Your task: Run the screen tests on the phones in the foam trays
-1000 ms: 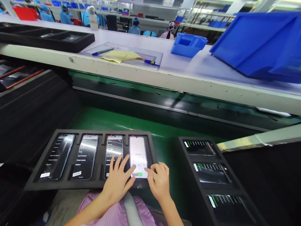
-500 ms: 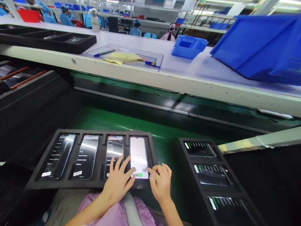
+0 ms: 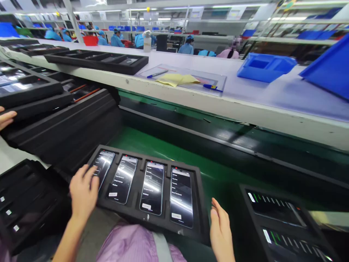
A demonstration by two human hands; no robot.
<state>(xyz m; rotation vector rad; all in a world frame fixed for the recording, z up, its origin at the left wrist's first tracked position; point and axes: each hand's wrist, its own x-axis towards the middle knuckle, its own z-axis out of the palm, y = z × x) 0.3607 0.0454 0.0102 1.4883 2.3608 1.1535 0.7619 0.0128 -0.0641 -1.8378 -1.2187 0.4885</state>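
Note:
A black foam tray (image 3: 202,203) holds several phones side by side, all with dark menu screens, such as the rightmost phone (image 3: 181,196). My left hand (image 3: 81,191) rests on the tray's left end, its fingers spread over the rim and touching the leftmost phone (image 3: 105,162). My right hand (image 3: 221,229) is open with straight fingers, its palm facing the tray's right edge and holding nothing. The tray's near edge lies over my pink-striped lap.
Another black tray (image 3: 286,222) of phones with green lines on their screens sits at right. Empty black trays (image 3: 24,196) lie at left and stacked trays (image 3: 54,120) behind. Another person's fingers (image 3: 5,118) show at far left. Beyond the green conveyor (image 3: 169,145), a white shelf (image 3: 245,94) carries blue bins (image 3: 264,67).
Both hands left the rightmost phone's keypad screen, which now shows a dark menu. My left hand moved to the tray's left end, my right to its right edge. The view swung left.

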